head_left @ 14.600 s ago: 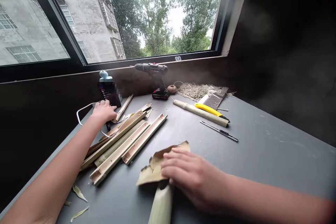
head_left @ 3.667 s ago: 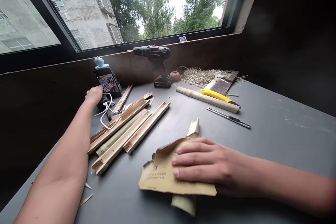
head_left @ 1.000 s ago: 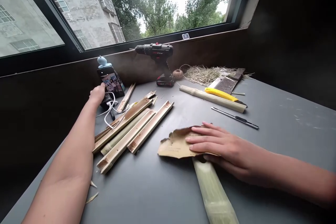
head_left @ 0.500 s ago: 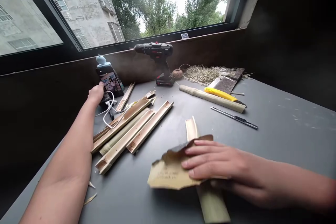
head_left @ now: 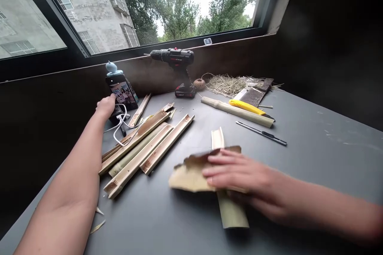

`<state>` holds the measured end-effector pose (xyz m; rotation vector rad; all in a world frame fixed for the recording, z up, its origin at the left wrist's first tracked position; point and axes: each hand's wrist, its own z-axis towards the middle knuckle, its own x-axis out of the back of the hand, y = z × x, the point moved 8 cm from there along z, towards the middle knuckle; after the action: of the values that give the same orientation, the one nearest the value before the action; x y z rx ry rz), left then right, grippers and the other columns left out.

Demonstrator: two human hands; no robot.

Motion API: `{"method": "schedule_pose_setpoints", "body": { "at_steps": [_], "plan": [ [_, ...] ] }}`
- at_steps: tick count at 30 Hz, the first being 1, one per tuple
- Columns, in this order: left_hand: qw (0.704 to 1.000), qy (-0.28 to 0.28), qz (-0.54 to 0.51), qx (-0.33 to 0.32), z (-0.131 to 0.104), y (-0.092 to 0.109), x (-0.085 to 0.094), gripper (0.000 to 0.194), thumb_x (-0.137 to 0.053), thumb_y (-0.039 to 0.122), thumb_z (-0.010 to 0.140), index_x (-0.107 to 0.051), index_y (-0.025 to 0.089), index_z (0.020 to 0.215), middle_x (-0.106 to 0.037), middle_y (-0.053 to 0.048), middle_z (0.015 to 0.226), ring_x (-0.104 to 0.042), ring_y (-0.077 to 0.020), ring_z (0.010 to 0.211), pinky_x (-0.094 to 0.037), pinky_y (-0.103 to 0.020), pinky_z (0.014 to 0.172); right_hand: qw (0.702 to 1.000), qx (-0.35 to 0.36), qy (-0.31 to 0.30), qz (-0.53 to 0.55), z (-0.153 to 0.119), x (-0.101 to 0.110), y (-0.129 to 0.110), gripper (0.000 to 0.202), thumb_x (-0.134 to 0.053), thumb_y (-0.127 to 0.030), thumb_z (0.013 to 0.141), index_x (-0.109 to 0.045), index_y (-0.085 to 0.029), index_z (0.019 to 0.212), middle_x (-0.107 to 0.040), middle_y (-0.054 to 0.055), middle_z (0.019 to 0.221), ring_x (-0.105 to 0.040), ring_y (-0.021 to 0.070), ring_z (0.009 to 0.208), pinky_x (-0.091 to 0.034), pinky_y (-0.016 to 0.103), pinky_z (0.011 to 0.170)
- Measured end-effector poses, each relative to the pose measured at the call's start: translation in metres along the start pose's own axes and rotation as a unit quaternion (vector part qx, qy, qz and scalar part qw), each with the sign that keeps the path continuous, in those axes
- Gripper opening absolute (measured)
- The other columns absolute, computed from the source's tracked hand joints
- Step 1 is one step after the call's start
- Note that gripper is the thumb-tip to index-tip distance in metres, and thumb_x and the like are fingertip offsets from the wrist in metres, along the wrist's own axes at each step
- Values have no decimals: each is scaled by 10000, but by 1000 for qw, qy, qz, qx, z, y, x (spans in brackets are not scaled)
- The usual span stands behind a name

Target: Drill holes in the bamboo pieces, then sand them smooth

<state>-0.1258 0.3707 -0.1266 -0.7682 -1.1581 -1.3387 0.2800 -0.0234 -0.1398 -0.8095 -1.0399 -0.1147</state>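
Note:
My right hand [head_left: 245,175] is wrapped over a torn piece of tan sandpaper [head_left: 191,175], its fingers pressing the sheet on a split bamboo piece [head_left: 233,211]. The bamboo's pale hollow end sticks out beyond the sheet; its green outer side shows nearer to me. Some blur covers this hand, and its thumb is mostly hidden below. At the far left, my left hand [head_left: 105,106] reaches to the lower left edge of a propped-up phone [head_left: 122,92]. Its fingertips touch or nearly touch the phone, and what its palm holds cannot be made out.
Several split bamboo strips [head_left: 167,143] lie left of centre by a white cable [head_left: 119,117]. A black drill [head_left: 179,61] stands at the back beside a twine ball [head_left: 199,84]. Rightward are straw [head_left: 224,85], a bamboo stick [head_left: 218,105], a yellow cutter [head_left: 247,106] and a slim knife [head_left: 260,132].
My right hand, the sandpaper and the bamboo under it have shifted up and slightly left. The whole view has moved a little. My left hand stays by the phone.

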Motion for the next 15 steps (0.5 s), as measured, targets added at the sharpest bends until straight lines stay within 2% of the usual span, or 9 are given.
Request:
{"method": "schedule_pose_setpoints", "body": {
  "at_steps": [3, 7, 11, 15],
  "plan": [
    [999, -6, -18, 27, 1, -2, 0, 392, -593, 372, 951, -571, 153, 1275, -580, -114, 1283, -597, -246, 1123, -519, -472, 946, 995, -76, 71, -6, -3, 7, 16, 370, -408, -194, 1013, -604, -209, 1327, -606, 94, 1401, -386, 253, 1443, -289, 529, 1201],
    [999, -10, -39, 36, -2, -2, 1, 395, -593, 375, 951, -571, 153, 1277, -577, -114, 1291, -591, -251, 1135, -512, -478, 956, 999, -22, 33, 9, -2, -2, 9, 394, -434, -174, 998, -584, -221, 1359, -606, 95, 1402, -397, 240, 1437, -248, 502, 1219],
    [998, -9, -49, 43, -3, -2, 1, 398, -592, 377, 951, -569, 154, 1280, -574, -115, 1297, -587, -253, 1143, -507, -483, 963, 993, -85, 85, 7, -4, 9, 16, 357, -425, -224, 1019, -611, -228, 1323, -613, 89, 1394, -419, 250, 1424, -263, 518, 1211],
    [998, -12, -53, 40, -1, -3, -1, 394, -593, 378, 950, -574, 153, 1273, -574, -115, 1297, -586, -253, 1145, -505, -484, 966, 1000, -17, 13, 15, -5, 1, 3, 414, -463, -186, 1000, -554, -261, 1397, -582, 79, 1431, -408, 236, 1431, -261, 473, 1219]
  ]
}}
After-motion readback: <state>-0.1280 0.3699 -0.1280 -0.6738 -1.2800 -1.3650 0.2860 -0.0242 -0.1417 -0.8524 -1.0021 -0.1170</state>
